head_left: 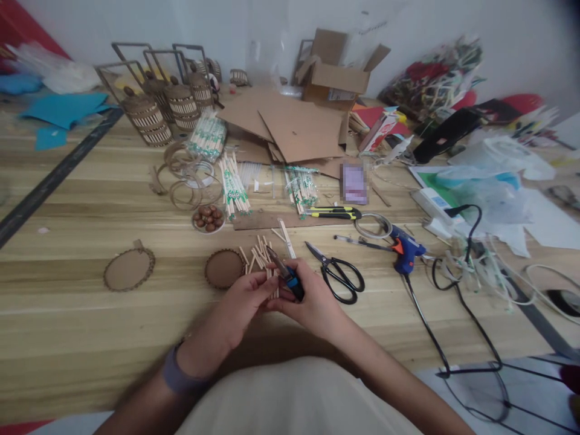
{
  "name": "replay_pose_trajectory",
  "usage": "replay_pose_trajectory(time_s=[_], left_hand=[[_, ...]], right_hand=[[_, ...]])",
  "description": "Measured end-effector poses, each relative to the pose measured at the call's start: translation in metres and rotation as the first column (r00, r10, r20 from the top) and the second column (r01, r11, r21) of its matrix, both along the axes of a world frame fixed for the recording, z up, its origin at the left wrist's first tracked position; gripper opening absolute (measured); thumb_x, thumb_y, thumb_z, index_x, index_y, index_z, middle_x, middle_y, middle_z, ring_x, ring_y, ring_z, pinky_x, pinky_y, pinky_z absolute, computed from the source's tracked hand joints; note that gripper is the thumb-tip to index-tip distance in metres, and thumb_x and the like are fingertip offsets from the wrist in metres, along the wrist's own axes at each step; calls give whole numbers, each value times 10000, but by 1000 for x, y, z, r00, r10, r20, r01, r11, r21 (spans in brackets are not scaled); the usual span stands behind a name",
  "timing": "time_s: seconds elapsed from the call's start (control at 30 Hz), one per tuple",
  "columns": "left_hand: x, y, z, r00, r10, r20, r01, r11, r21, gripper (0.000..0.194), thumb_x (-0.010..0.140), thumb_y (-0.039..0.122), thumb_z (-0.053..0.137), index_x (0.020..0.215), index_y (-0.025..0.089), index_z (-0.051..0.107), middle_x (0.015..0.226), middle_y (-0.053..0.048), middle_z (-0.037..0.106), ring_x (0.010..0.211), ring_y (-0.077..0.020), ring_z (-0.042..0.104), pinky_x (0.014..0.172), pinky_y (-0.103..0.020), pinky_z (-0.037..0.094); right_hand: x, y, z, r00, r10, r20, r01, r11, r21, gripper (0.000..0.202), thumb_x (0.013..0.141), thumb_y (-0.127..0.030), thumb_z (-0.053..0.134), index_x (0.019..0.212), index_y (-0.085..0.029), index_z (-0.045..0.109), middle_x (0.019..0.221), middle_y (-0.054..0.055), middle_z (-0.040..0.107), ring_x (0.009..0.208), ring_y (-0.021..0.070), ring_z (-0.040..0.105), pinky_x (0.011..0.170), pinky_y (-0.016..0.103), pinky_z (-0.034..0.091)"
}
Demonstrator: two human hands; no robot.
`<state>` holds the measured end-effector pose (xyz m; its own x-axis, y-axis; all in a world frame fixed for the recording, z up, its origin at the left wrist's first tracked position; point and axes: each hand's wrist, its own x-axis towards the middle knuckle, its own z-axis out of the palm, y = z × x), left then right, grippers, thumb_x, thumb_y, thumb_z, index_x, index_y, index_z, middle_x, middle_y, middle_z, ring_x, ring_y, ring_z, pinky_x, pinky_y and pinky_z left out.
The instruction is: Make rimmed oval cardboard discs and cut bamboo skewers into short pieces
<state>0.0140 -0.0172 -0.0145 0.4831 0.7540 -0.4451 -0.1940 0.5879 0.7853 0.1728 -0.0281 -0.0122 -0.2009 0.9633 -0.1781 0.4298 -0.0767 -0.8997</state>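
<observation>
My left hand (242, 305) is closed, its fingers pinching short pale wooden sticks (272, 279). My right hand (317, 302) wraps round a blue-and-black handled tool (292, 281) with a dark pointed head, possibly pliers or cutters; its exact kind is unclear. The two hands meet, and the tool's head points up and left beside the sticks. Loose cut sticks (260, 251) lie just beyond the fingers. Left of them rests a round cardboard disc (224, 269) with a corrugated rim. Black-handled scissors (343, 279) lie open to the right of my right hand.
A second cardboard disc (129, 269) lies at left. Beyond the hands are a bowl of brown beads (208, 219), bundled chopsticks (234, 186), a yellow-black cutter knife (334, 212) and cardboard sheets (303, 130). A blue glue gun (405, 249) with its cord occupies the right. Stick lanterns (147, 121) stand behind.
</observation>
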Motion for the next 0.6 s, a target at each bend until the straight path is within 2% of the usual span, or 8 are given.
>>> replay_pose_trajectory(time_s=[0.13,0.27,0.33,0.43,0.5,0.6], left_hand=[[-2,0,3,996,5,-86,-3,1000,30,418,760,595,722,786,179,688,792,-39,722,822,-216,666,792,-312,501],[-6,0,0,966,30,-257,-4,995,104,395,801,565,673,863,175,677,834,-71,762,896,-253,693,811,-339,510],[-9,1,-1,932,46,-360,24,982,187,369,846,541,624,872,176,669,858,-86,781,887,-259,697,781,-331,503],[-12,2,-1,848,53,-527,121,949,290,353,906,496,539,843,179,680,855,-85,791,797,-253,689,699,-312,469],[-14,2,2,785,69,-616,183,924,337,366,927,471,502,795,183,687,821,-78,787,765,-256,684,682,-310,449],[-15,1,4,732,105,-674,232,890,391,363,951,429,470,789,187,688,838,-76,785,821,-270,696,725,-316,447]], right_hand=[[6,4,3,999,-41,-31,43,996,75,492,672,-348,829,1070,-219,569,1048,58,721,948,234,670,833,353,505],[18,13,3,969,-160,188,134,981,142,254,801,-330,702,968,-221,545,913,47,711,804,217,658,745,333,487],[20,16,0,922,-133,364,83,985,151,227,818,-276,669,989,-206,539,920,72,710,812,236,662,724,331,474],[17,16,-2,804,-54,592,-14,994,110,230,831,-238,664,1018,-174,547,962,129,717,893,284,678,734,337,459],[12,15,-2,738,14,674,-66,996,52,205,852,-228,653,1022,-164,557,979,149,723,923,295,684,735,331,448],[4,15,-1,697,76,713,-107,994,-2,181,872,-182,613,1043,-152,563,1004,167,728,927,298,687,709,322,426]])
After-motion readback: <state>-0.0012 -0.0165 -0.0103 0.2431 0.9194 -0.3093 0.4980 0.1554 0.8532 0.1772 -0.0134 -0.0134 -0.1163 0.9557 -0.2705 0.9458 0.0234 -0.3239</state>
